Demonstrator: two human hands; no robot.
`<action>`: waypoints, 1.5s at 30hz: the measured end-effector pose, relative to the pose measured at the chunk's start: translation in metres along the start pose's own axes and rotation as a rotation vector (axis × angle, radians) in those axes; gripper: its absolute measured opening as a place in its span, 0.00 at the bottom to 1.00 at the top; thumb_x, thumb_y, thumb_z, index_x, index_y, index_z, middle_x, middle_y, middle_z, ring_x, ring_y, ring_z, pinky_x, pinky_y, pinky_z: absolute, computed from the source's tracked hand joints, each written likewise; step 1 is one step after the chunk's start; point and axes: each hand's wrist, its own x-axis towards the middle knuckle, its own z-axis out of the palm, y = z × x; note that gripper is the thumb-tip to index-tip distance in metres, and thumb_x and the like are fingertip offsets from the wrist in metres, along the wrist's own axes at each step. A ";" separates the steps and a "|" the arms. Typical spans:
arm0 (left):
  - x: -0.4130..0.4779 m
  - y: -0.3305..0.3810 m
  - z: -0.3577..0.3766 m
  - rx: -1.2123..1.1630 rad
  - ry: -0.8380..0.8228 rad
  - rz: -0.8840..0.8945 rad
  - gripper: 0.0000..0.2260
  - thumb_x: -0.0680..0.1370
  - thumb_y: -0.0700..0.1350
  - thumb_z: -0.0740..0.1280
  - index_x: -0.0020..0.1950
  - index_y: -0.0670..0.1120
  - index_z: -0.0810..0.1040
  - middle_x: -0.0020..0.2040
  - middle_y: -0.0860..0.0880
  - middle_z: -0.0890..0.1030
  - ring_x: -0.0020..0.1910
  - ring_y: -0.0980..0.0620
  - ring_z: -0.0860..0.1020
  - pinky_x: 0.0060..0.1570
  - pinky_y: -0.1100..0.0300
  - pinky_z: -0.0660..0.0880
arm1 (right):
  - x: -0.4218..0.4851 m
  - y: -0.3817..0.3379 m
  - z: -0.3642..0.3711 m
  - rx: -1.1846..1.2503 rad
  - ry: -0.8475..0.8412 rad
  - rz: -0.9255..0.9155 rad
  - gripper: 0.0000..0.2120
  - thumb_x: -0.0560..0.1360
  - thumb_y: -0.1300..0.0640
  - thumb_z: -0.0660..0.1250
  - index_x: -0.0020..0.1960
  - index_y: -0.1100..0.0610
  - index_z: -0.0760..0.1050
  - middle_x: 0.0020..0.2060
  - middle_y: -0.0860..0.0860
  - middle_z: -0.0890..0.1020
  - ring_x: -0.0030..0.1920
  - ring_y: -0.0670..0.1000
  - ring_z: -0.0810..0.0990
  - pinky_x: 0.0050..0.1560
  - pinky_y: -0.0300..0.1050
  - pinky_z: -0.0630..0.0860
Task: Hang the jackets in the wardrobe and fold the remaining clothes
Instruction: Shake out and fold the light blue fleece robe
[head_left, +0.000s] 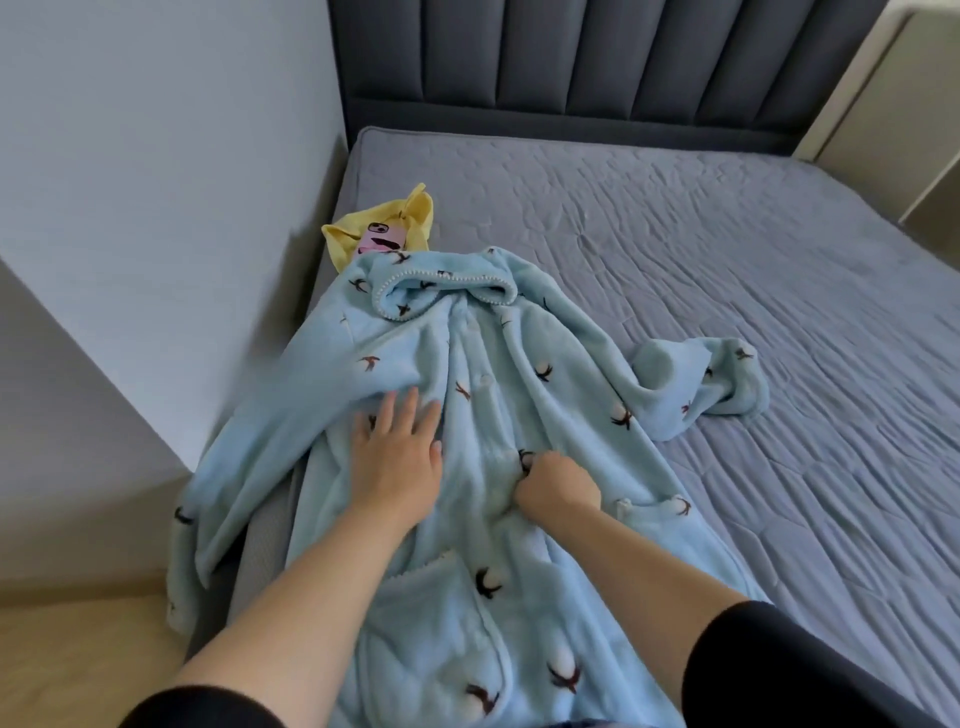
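Observation:
A light blue fleece robe (483, 364) with a dark cotton-flower print lies lengthwise on the bed, collar toward the headboard. One sleeve hangs off the bed's left edge; the other sleeve (711, 384) lies spread out to the right. My left hand (400, 457) presses flat on the robe's left front with straight fingers. My right hand (556, 483) grips a bunch of the robe's front fabric near the middle. A yellow garment (410, 213) lies just beyond the collar, partly covered by the robe.
A pink phone (382, 238) rests on the yellow garment. The grey quilted mattress (727, 249) stretches to the right. A dark padded headboard (597, 62) stands at the far end, a grey wall (156, 156) runs along the left, and wooden floor (78, 649) shows at the lower left.

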 end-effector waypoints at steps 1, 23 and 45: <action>0.008 -0.010 0.008 -0.005 -0.035 -0.056 0.24 0.82 0.55 0.47 0.78 0.54 0.49 0.79 0.49 0.49 0.77 0.47 0.47 0.72 0.41 0.48 | 0.006 -0.004 -0.002 0.053 0.135 -0.060 0.05 0.75 0.58 0.57 0.42 0.54 0.69 0.37 0.49 0.76 0.39 0.53 0.75 0.34 0.44 0.69; 0.014 -0.032 0.053 -0.146 0.189 -0.263 0.33 0.77 0.58 0.39 0.76 0.43 0.61 0.76 0.43 0.61 0.76 0.43 0.57 0.74 0.45 0.48 | 0.093 -0.013 0.001 -0.056 0.079 -0.222 0.29 0.80 0.45 0.50 0.78 0.50 0.48 0.78 0.50 0.50 0.77 0.50 0.47 0.75 0.56 0.41; -0.042 -0.102 -0.026 -2.495 0.545 -1.090 0.13 0.80 0.45 0.62 0.61 0.42 0.76 0.56 0.42 0.79 0.56 0.45 0.78 0.62 0.52 0.73 | 0.002 -0.060 0.060 -0.091 0.120 -0.111 0.28 0.80 0.50 0.42 0.78 0.54 0.42 0.78 0.51 0.43 0.77 0.50 0.39 0.70 0.60 0.30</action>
